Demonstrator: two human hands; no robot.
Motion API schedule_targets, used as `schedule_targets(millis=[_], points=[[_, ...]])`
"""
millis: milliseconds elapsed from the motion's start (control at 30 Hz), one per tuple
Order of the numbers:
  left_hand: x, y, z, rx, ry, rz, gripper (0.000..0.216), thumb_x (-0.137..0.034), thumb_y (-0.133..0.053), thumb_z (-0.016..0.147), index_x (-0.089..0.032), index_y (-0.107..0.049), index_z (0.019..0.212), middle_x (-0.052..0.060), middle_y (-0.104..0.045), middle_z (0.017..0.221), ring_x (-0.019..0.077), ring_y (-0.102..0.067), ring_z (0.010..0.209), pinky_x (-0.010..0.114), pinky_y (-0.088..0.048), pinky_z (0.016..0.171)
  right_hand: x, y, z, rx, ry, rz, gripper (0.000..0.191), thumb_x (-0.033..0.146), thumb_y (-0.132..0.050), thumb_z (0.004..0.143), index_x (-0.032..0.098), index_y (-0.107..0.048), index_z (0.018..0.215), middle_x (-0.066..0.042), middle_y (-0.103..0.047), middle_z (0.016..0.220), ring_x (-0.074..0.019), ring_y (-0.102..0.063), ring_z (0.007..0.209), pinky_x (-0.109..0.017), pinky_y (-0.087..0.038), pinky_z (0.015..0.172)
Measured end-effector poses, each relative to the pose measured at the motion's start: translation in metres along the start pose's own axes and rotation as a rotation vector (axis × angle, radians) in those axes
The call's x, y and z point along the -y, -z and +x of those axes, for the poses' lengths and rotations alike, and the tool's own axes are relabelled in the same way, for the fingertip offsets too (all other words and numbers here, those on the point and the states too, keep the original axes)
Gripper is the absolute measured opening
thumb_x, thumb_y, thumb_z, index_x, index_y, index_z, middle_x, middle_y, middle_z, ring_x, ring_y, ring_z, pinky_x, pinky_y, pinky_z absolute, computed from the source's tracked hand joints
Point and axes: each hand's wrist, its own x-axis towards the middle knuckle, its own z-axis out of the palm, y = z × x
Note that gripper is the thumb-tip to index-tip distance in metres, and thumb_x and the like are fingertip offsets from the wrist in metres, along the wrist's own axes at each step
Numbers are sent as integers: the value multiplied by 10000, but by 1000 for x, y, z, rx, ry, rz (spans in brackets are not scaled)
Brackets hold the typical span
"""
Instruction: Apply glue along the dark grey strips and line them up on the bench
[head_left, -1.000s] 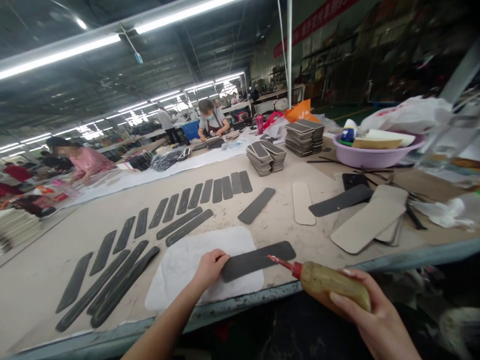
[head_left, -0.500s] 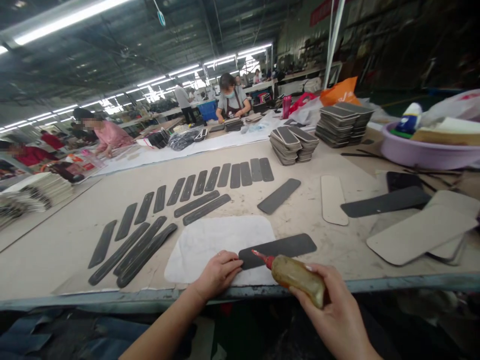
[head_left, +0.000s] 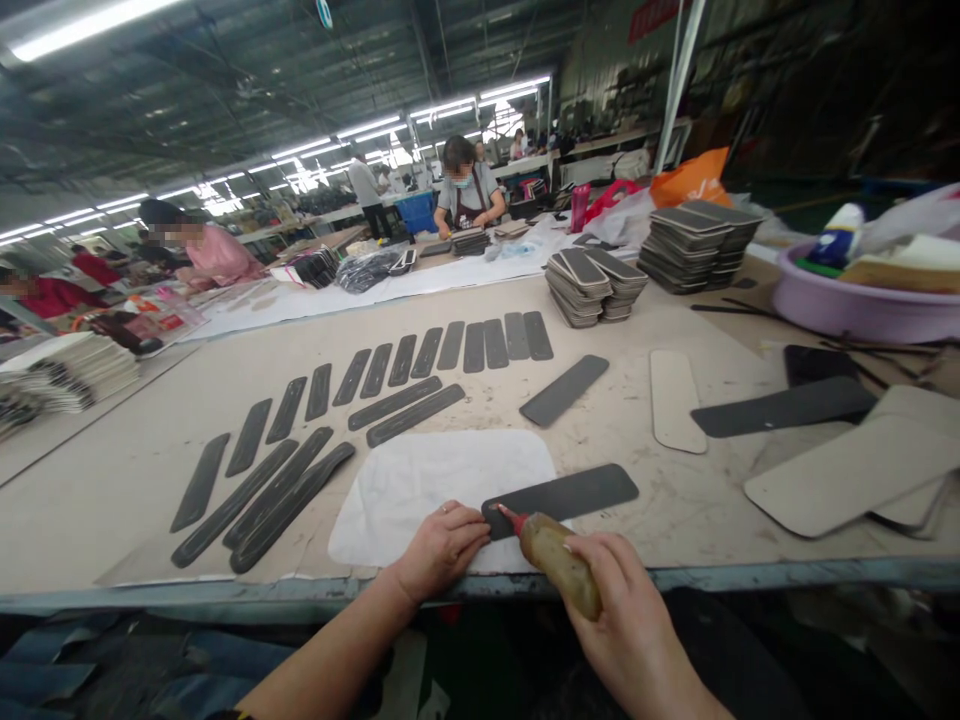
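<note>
My right hand (head_left: 622,600) is wrapped round a yellowish squeeze bottle (head_left: 559,560) with a red nozzle. The nozzle tip is down at the left end of a dark, round-cornered strip (head_left: 570,495), where a small wet-looking mark shows. My left hand (head_left: 446,545) has its fingers together, pinching that same end of the strip; the thumb is partly hidden. Beneath the strip and the left hand lies a white sheet (head_left: 420,480). Several dark strips with glossy lines (head_left: 281,500) lie in rows to the left and farther back.
Another dark strip (head_left: 564,390) and a beige one (head_left: 675,400) lie to the right, near larger beige panels (head_left: 847,475). Stacks of panels (head_left: 581,285) stand at the back, beside a purple basin (head_left: 862,300). Co-workers (head_left: 469,190) sit beyond the table (head_left: 135,440).
My right hand has brought the bottle left and down, so its nozzle now meets the strip's left end. My left hand has stayed at that end. The view has shifted slightly.
</note>
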Motion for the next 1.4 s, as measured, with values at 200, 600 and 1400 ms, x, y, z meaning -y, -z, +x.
schedule_targets(millis=[200,600,1400], points=[[1,-3,-1,-15,9,-2,175,-153,-539,876,-170,-666,996,74,-661,944,163,-577,829,320,-506,768,-23,26,-2,-139,-55,-126,286,197,-583,825,214,-491,1096,-79,-507,1017,-215,-533,919,-369,-485,816],[2,-2,-1,-17,19,-12,174,-153,-533,881,-164,-659,1000,74,-654,934,158,-576,842,310,-507,785,-64,72,-2,-380,-98,-439,276,365,-576,839,183,-506,1035,-76,-550,897,-234,-543,850,-382,-495,778],[-2,-1,0,12,1,33,184,-153,-489,890,-175,-668,927,61,-658,888,148,-573,781,300,-489,737,12,-2,-1,-37,-65,53,273,218,-585,850,213,-469,1097,-73,-500,982,-216,-525,895,-373,-486,782]])
